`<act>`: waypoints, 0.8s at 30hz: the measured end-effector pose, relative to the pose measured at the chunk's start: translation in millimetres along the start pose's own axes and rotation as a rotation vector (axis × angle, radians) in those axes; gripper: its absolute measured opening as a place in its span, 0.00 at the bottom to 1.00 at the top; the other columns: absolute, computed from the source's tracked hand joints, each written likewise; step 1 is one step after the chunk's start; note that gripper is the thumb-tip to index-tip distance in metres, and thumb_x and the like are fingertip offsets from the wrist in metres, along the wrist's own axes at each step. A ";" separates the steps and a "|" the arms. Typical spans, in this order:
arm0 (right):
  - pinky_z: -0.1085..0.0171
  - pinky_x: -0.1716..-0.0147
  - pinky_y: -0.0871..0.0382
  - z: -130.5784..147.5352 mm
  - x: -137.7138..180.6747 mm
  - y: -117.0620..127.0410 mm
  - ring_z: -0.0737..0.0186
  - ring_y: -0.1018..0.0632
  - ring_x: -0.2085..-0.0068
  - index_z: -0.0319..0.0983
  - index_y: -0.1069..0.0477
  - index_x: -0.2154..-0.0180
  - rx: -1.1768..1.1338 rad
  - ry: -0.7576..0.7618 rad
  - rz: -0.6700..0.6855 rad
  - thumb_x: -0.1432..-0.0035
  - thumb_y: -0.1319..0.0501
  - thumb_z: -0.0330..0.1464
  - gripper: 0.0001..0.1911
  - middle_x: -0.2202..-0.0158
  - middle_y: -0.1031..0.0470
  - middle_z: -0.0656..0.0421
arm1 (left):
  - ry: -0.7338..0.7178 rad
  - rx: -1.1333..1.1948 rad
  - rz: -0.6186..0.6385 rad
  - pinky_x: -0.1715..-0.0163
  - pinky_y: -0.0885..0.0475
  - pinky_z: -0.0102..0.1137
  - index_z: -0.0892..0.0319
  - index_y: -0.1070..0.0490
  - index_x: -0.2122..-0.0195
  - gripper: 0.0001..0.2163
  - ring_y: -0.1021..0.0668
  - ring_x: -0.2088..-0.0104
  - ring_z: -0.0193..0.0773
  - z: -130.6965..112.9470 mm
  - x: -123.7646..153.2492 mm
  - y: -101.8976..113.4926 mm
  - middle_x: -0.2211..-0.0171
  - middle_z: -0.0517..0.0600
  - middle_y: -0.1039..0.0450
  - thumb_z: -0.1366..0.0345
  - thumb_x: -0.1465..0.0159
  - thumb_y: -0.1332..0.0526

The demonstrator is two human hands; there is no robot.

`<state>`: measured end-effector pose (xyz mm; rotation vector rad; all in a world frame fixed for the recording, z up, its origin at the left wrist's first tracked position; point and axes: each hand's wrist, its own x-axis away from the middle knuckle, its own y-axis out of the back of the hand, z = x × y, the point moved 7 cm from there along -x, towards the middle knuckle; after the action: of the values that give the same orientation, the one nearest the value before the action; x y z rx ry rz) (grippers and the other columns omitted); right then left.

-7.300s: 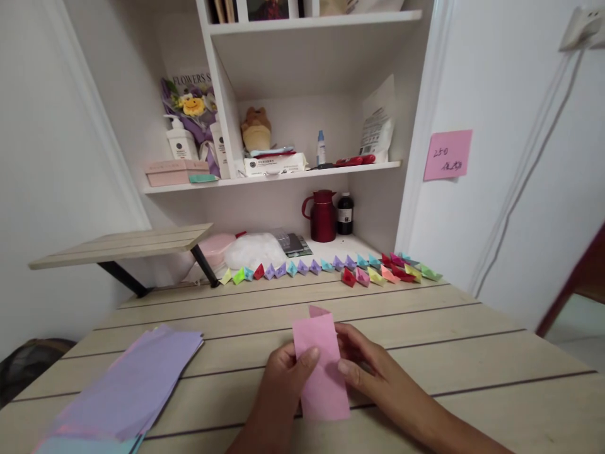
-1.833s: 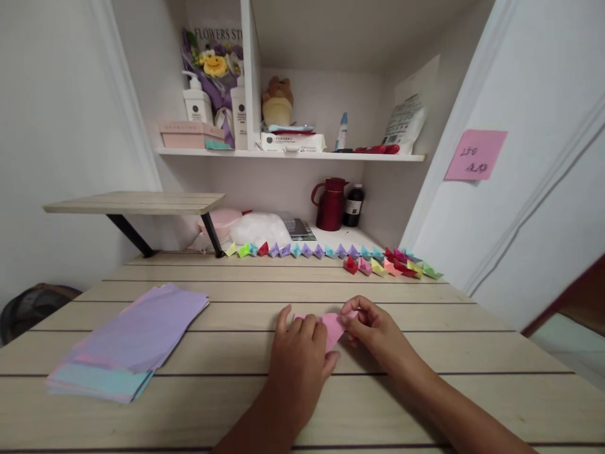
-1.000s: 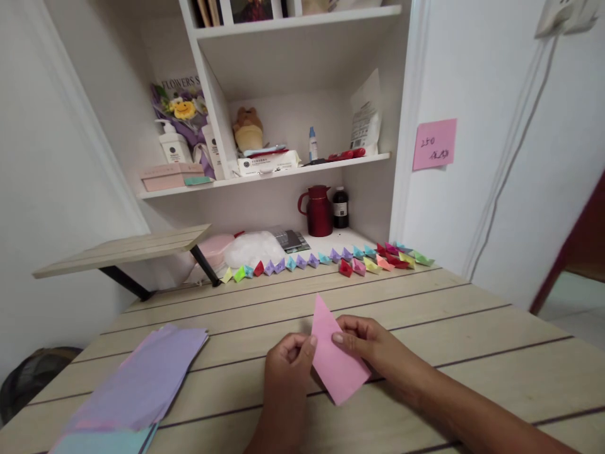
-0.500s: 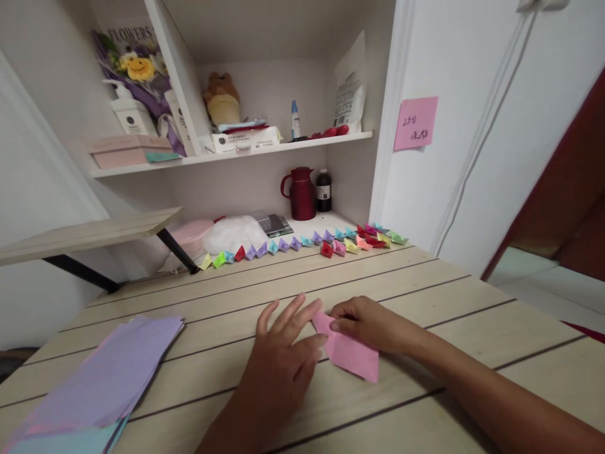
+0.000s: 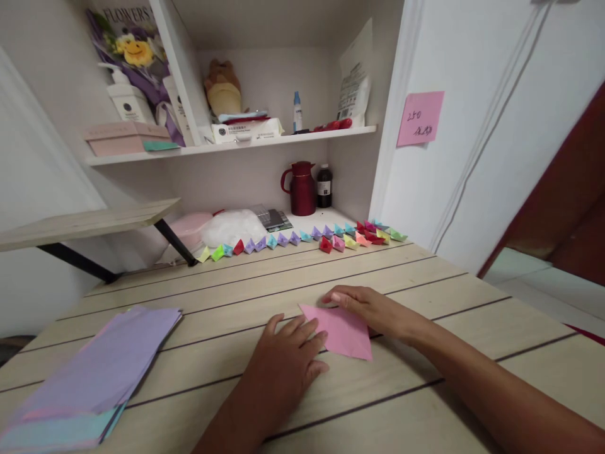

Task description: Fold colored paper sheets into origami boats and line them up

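A pink sheet of paper lies at an angle on the wooden table, its corners pointing left and toward me. My left hand rests palm down with its fingers apart, the fingertips touching the paper's left side. On the far right edge of the sheet, my right hand is closed with curled fingers and covers part of that edge. The thumb shows on top, while the other fingers are mostly hidden behind the hand.
Folded paper boats in several colours line the table's back edge. A stack of coloured paper lies at the left. Behind stand a raised wooden shelf, a dark red jug and a dark bottle.
The pink paper has turned a little and lies flatter, showing more of its surface. My left hand has drawn slightly toward me; my right hand has shifted along the far edge.
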<state>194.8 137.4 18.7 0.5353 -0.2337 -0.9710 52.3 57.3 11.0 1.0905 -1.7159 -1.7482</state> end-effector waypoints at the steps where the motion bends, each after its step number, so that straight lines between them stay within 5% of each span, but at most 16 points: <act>1: 0.62 0.67 0.34 -1.1 1.8 1.6 0.58 0.27 0.65 0.44 0.25 0.56 -0.052 -0.036 0.007 0.37 0.50 0.48 0.22 0.62 0.23 0.56 | 0.027 -0.024 -0.017 0.42 0.42 0.49 0.48 0.33 0.44 0.17 0.31 0.42 0.45 0.0 0.1 0.1 0.42 0.49 0.31 0.58 0.34 0.43; 5: 0.63 0.68 0.33 1.6 12.0 2.6 0.61 0.28 0.67 0.47 0.31 0.48 -0.242 -0.083 0.127 0.42 0.41 0.45 0.22 0.65 0.26 0.59 | 0.111 -0.076 -0.055 0.45 0.38 0.49 0.52 0.31 0.47 0.15 0.28 0.46 0.47 -1.3 0.4 -0.1 0.44 0.51 0.29 0.62 0.34 0.42; 9: 0.61 0.59 0.32 8.4 21.0 -2.6 0.60 0.27 0.60 0.49 0.41 0.39 -0.252 -0.015 0.320 0.50 0.34 0.32 0.37 0.61 0.29 0.60 | 0.240 -0.078 -0.028 0.52 0.33 0.48 0.56 0.29 0.50 0.13 0.26 0.50 0.48 5.4 2.0 -1.5 0.48 0.52 0.26 0.68 0.33 0.46; 13: 0.61 0.58 0.32 6.3 14.5 -5.9 0.60 0.27 0.58 0.51 0.44 0.37 -0.079 0.064 0.274 0.49 0.40 0.26 0.38 0.57 0.29 0.59 | 0.284 -0.050 -0.014 0.54 0.31 0.47 0.57 0.28 0.52 0.13 0.25 0.52 0.49 8.9 3.2 -0.9 0.49 0.52 0.25 0.70 0.34 0.47; 18: 0.57 0.50 0.35 13.0 3.1 -15.2 0.56 0.29 0.51 0.51 0.32 0.44 0.091 0.269 0.196 0.45 0.43 0.25 0.28 0.50 0.31 0.57 | 0.299 -0.006 -0.033 0.55 0.31 0.45 0.55 0.26 0.56 0.12 0.26 0.52 0.48 9.9 4.1 2.5 0.50 0.49 0.25 0.71 0.34 0.48; 24: 0.54 0.44 0.39 -3.3 -4.1 -11.4 0.52 0.31 0.45 0.45 0.20 0.64 0.140 0.257 0.083 0.42 0.41 0.30 0.11 0.47 0.34 0.54 | 0.276 0.005 -0.051 0.55 0.33 0.46 0.53 0.26 0.57 0.12 0.25 0.54 0.47 10.4 3.9 4.6 0.50 0.49 0.24 0.70 0.34 0.48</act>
<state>185.7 136.8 10.1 0.7663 -0.0922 -0.7995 40.9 60.0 13.7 1.3199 -1.5364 -1.5387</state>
